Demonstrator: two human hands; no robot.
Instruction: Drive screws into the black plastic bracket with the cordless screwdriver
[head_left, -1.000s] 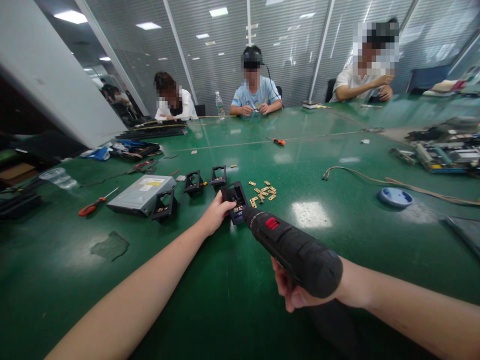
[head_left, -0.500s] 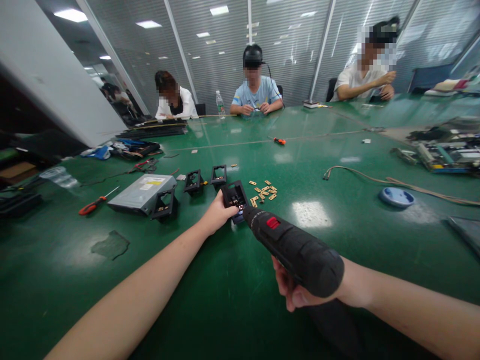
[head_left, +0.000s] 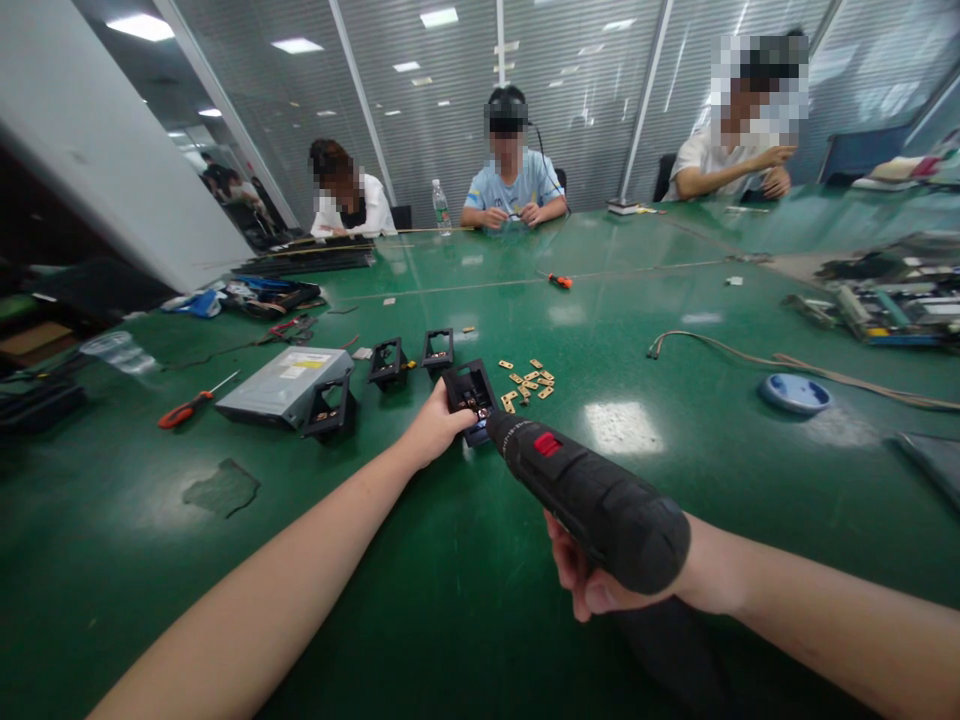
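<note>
My left hand (head_left: 433, 428) grips a small black plastic frame (head_left: 469, 388) on the green table (head_left: 465, 590), fingers closed round its left side. My right hand (head_left: 581, 580) is wrapped round the handle of a black electric screwdriver (head_left: 589, 495) with a red switch. The tool's nose points into the frame. A scatter of small brass plates (head_left: 526, 384) lies just right of the frame. Three more black frames (head_left: 387, 364) stand to the left.
A silver drive box (head_left: 281, 385) and a red-handled screwdriver (head_left: 187, 405) lie to the left. A blue round dish (head_left: 795, 392) and a tan cable (head_left: 750, 355) are on the right, circuit boards (head_left: 892, 300) beyond. Three people sit at the far side.
Nothing has visibly changed beyond a slight shift of the view; both hands keep their grip.
</note>
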